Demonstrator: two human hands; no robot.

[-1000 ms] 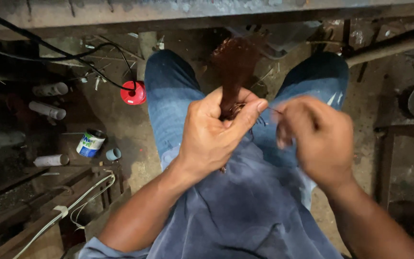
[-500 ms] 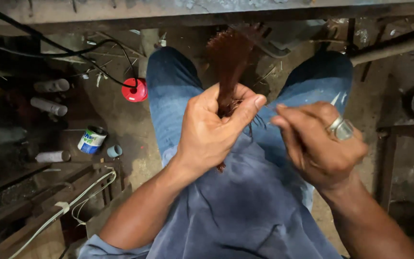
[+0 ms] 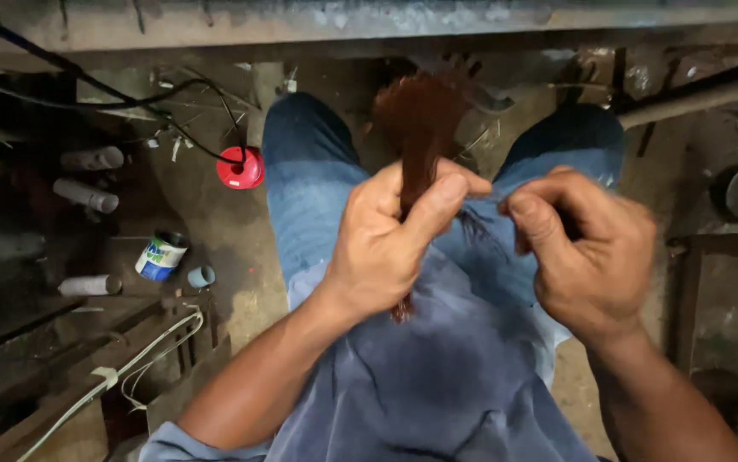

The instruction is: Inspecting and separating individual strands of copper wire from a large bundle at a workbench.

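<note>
The left hand (image 3: 390,244) grips a light, springy copper wire bundle (image 3: 420,128) mid-length, while the right hand (image 3: 587,248) pinches thin strands.

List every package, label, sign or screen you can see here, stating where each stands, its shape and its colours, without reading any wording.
Can: on the floor left of the person's left knee, a small cylinder tipped on its side, with a white and blue label and a dark rim.
No signs or screens show.

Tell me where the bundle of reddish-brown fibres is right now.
In the head view, the bundle of reddish-brown fibres stands upright at centre, gripped in the left hand above the lap, with the right hand just beside it.
</note>
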